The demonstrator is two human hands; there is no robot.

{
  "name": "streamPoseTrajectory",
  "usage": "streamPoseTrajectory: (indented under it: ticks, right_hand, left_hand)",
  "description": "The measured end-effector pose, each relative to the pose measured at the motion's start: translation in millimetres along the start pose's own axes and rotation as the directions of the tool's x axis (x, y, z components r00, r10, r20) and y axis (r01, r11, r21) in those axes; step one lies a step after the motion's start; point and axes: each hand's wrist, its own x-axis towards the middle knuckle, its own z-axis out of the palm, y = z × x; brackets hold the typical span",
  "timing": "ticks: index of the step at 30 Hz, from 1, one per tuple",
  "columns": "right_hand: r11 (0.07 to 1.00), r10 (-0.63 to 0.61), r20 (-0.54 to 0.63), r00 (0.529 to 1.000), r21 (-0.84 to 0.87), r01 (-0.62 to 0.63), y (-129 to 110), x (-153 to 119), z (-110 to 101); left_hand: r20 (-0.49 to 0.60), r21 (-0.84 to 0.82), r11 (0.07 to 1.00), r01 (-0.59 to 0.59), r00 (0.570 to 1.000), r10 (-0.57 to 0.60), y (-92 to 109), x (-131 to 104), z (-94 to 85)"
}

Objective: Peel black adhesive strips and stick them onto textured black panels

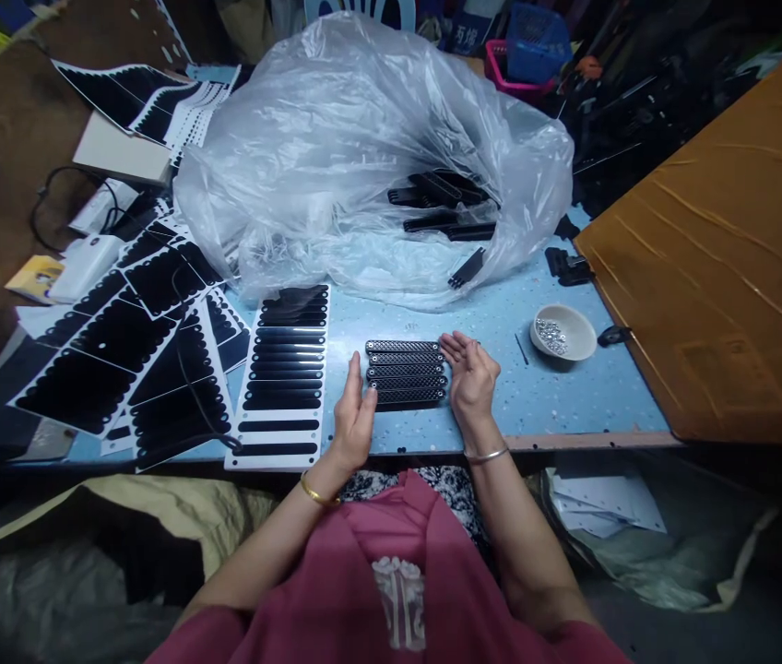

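Several black textured bars (406, 373) lie side by side in a block on the blue table (377, 323). My left hand (354, 417) is at the block's left end, its fingers stretched out and the thumb near the lower bars. At the right end, my right hand (472, 376) stands palm inward with fingers extended, close to the bars' ends. Neither hand is wrapped round anything. Left of my hands lies a white sheet (280, 438) with black strips. Beyond the block, a big clear plastic bag (363, 138) holds more black bars (446, 189).
A white bowl (574, 334) of small metal pieces stands at the right, with a thin dark rod (522, 349) beside it. Black-patterned sheets (79, 383) pile up at the left. An orange-brown panel (729, 267) borders the right side. Open bags hang below the table edge.
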Motion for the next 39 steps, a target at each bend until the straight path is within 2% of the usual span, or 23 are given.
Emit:
streamPoseTrajectory:
  ticks: [6, 10, 14, 16, 18, 19, 20, 21, 22, 23, 24, 25, 27, 28, 29, 31, 32, 34, 36, 39]
  right_hand:
    - [1.0, 0.019, 0.019, 1.0, -0.014, -0.019, -2, -3, 13]
    - [0.995, 0.0, 0.045, 0.999, -0.1, 0.005, -5, -4, 15]
    - [0.986, -0.014, 0.044, 0.999, -0.164, 0.021, -15, -3, 7]
    - [0.956, -0.089, 0.033, 0.995, -0.279, 0.095, -24, -8, -3]
    - [0.888, -0.177, 0.03, 0.984, -0.426, 0.173, -36, -19, -14]
    - [0.874, -0.199, 0.027, 0.98, -0.448, 0.19, -43, -28, -18]
    - [0.858, -0.214, 0.054, 0.975, -0.467, 0.214, -49, -40, -21]
    - [0.828, -0.226, 0.126, 0.966, -0.498, 0.258, -55, -53, -21]
    - [0.788, -0.233, 0.237, 0.943, -0.522, 0.326, -60, -68, -19]
    - [0.745, -0.247, 0.365, 0.898, -0.522, 0.417, -64, -83, -15]
    - [0.702, -0.264, 0.502, 0.824, -0.486, 0.521, -65, -98, -7]
    - [0.668, -0.281, 0.626, 0.728, -0.418, 0.616, -65, -112, 2]
    - [0.617, -0.327, 0.779, 0.535, -0.253, 0.745, -57, -134, 25]
    - [0.6, -0.346, 0.816, 0.463, -0.187, 0.778, -51, -142, 37]
    - [0.587, -0.362, 0.837, 0.411, -0.138, 0.798, -43, -148, 48]
    - [0.564, -0.378, 0.857, 0.35, -0.087, 0.821, -27, -154, 69]
    - [0.55, -0.374, 0.867, 0.329, -0.078, 0.831, -19, -156, 76]
    - [0.517, -0.338, 0.895, 0.29, -0.081, 0.852, -7, -157, 86]
    - [0.484, -0.277, 0.923, 0.269, -0.107, 0.868, 1, -158, 86]
    - [0.471, -0.22, 0.934, 0.283, -0.152, 0.869, 4, -158, 77]
  left_hand:
    - [0.003, 0.091, 0.996, -0.017, 1.0, 0.017, -3, 11, 4.2]
    - [0.021, 0.057, 0.998, -0.026, 0.999, 0.025, -5, 18, 3.7]
    - [0.012, 0.078, 0.996, -0.05, 0.999, 0.049, 7, 5, -2.8]
    - [0.031, 0.173, 0.98, -0.1, 0.995, 0.096, 18, -11, -17.3]
    - [0.075, 0.293, 0.939, -0.179, 0.984, 0.164, 29, -32, -42.3]
    - [0.078, 0.358, 0.911, -0.205, 0.979, 0.19, 33, -43, -58.3]
    - [0.039, 0.425, 0.882, -0.201, 0.978, 0.204, 35, -54, -76.3]
    - [-0.052, 0.495, 0.856, -0.149, 0.978, 0.2, 36, -65, -95.3]
    - [-0.186, 0.549, 0.834, -0.052, 0.965, 0.182, 34, -75, -114.5]
    - [-0.34, 0.57, 0.819, 0.066, 0.926, 0.162, 30, -84, -132.8]
    - [-0.469, 0.554, 0.812, 0.183, 0.875, 0.122, 25, -91, -149.2]
    - [-0.569, 0.514, 0.812, 0.278, 0.819, 0.08, 18, -96, -162.5]
    - [-0.687, 0.36, 0.847, 0.391, 0.726, -0.043, 5, -102, -177.7]
    - [-0.708, 0.239, 0.877, 0.417, 0.692, -0.137, -1, -103, -179.4]
    - [-0.698, 0.088, 0.9, 0.428, 0.671, -0.25, -6, -103, -177.6]
    - [-0.579, -0.243, 0.875, 0.418, 0.661, -0.477, -12, -102, -166.6]
    - [-0.499, -0.375, 0.836, 0.401, 0.672, -0.547, -13, -102, -159.2]
    - [-0.387, -0.513, 0.778, 0.363, 0.711, -0.587, -12, -103, -144.3]
    - [-0.345, -0.551, 0.763, 0.336, 0.741, -0.576, -7, -106, -132.5]
    - [-0.283, -0.59, 0.733, 0.339, 0.763, -0.581, 0, -110, -122.7]
